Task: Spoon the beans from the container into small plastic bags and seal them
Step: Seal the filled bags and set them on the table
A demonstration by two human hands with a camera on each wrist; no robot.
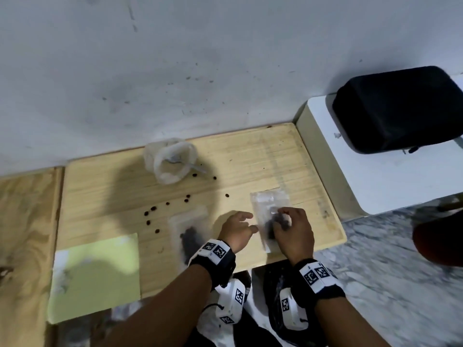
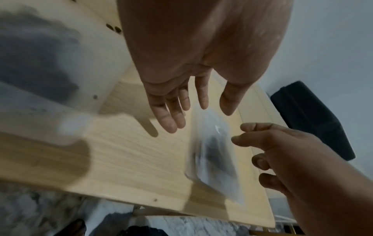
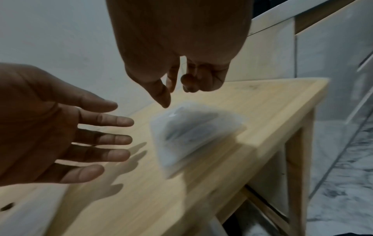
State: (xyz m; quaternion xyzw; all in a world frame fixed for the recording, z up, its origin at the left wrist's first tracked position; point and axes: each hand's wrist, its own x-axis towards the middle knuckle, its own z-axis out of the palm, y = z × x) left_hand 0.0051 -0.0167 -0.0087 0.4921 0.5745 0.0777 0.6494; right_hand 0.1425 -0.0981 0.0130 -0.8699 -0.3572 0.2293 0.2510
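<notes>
A small clear bag of dark beans (image 1: 265,204) (image 2: 214,159) (image 3: 197,135) is blurred at the right front of the wooden table (image 1: 250,156). My right hand (image 1: 280,219) (image 3: 175,94) hovers over it with fingers loosely curled. The thumb tip is just above the bag's top, and no grip shows. My left hand (image 1: 248,221) (image 2: 193,118) is open with fingers spread, just left of that bag. A second bag with beans (image 1: 188,226) lies flat further left. The translucent container (image 1: 172,159) stands at the back with a spoon (image 1: 193,166) in it.
Several loose beans (image 1: 152,209) lie scattered between the container and the bags. A pale green sheet (image 1: 97,274) covers the front left corner. A black case (image 1: 400,108) sits on a white surface (image 1: 375,184) to the right. The wall is close behind.
</notes>
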